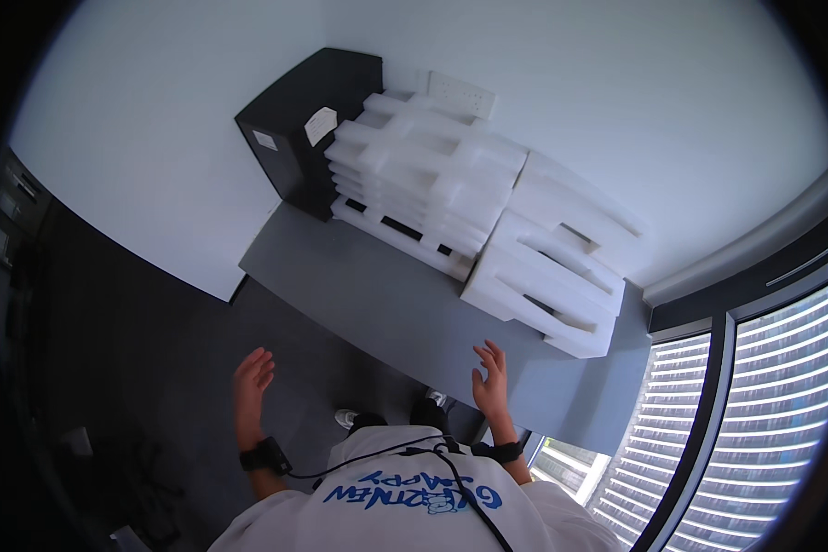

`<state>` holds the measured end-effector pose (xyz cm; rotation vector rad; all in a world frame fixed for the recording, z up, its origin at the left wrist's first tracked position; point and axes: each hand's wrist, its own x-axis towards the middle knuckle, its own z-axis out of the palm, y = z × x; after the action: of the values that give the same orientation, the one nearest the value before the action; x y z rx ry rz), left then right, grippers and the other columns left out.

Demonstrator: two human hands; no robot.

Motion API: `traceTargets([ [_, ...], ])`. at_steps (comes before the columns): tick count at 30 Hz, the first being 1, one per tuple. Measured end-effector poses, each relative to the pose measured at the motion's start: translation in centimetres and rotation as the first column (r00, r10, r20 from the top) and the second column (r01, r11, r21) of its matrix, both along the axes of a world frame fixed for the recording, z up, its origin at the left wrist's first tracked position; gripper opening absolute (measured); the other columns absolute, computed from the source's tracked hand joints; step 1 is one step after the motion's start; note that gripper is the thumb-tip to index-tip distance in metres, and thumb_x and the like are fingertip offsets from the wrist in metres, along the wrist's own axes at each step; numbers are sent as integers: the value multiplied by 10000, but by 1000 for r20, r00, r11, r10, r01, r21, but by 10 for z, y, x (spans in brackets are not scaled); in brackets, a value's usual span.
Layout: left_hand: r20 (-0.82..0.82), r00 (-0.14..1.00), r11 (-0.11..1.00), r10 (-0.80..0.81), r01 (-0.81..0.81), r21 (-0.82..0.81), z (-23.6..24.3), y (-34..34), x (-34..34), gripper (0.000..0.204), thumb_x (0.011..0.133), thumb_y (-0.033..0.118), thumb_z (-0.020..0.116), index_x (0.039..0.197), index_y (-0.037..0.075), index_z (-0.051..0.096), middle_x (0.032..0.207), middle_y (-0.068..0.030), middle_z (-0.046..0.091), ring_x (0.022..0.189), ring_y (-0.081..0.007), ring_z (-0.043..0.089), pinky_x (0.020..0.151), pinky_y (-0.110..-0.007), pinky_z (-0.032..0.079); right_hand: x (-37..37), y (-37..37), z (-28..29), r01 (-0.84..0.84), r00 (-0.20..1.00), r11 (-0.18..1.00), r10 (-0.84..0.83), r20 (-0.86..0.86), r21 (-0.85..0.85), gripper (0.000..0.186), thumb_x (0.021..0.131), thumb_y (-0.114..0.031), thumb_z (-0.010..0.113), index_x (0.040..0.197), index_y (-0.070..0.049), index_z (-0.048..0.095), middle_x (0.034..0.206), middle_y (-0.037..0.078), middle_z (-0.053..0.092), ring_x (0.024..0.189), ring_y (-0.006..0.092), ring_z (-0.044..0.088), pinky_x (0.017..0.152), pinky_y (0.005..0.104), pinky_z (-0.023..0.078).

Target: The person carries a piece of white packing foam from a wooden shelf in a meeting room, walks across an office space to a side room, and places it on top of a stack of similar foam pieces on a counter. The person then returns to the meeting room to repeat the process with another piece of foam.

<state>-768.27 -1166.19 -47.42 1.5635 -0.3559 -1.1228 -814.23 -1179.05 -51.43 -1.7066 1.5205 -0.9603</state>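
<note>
My left hand [251, 379] is raised in front of my chest with its fingers apart, holding nothing, above the dark floor beside the grey table [340, 276]. My right hand [490, 377] is also up and empty, fingers spread, over the table's near edge. Each wrist wears a black band. On the far side of the table lie two stacks of white foam packing blocks [432, 179], [552, 267], out of reach of both hands. A black box-shaped case [299, 124] stands upright against the wall, touching the left foam stack.
A white wall runs behind the table. Windows with horizontal blinds [754, 414] fill the lower right. Dark floor [138, 331] spreads to the left, with dark shelving at the far left edge. My shoes [345, 419] show below the table edge.
</note>
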Motion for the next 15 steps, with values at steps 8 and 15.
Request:
traceTargets([
  [8, -10, 946, 932, 325, -322, -169, 27, 153, 119, 268, 994, 155, 529, 1207, 42, 646, 1067, -55, 676, 899, -125, 633, 837, -284, 496, 289, 13, 42, -770, 638, 634, 767, -63, -77, 420, 833, 82, 517, 1203, -71, 644, 1321, 195, 557, 1207, 389, 561, 1005, 443, 487],
  [15, -64, 857, 848, 511, -515, -129, 26, 263, 203, 180, 991, 167, 546, 1024, 48, 677, 727, 33, 520, 640, -76, 486, 576, -224, 354, 483, 93, 48, -978, 159, 179, 972, -172, 106, 390, 824, 78, 498, 1141, -63, 675, 1295, 115, 606, 1153, 329, 606, 965, 408, 506],
])
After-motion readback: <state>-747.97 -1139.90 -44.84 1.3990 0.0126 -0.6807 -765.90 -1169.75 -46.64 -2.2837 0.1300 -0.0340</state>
